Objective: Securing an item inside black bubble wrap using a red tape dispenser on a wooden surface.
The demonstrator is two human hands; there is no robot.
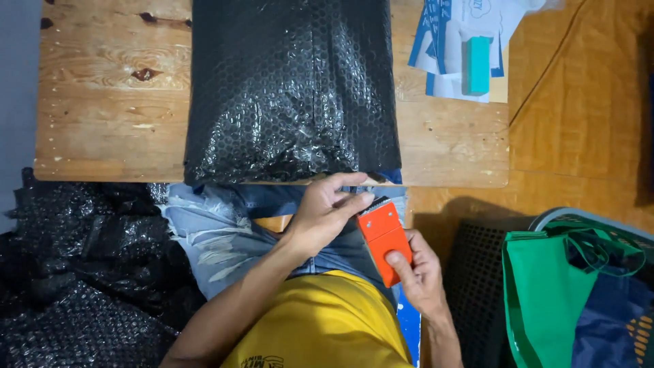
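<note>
Orange tape dispenser [383,240], one, held by right hand [421,272], left hand [325,210] touching.

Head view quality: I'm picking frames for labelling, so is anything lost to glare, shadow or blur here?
Head view: sharp overall. Glare speckles the black bubble-wrap parcel on the wooden table, breaking up its surface. The bubble wrap pile at lower left sinks into shadow. The left hand and right hand on the orange tape dispenser are evenly lit and crisp. A dark shadow falls right of the hands.
</note>
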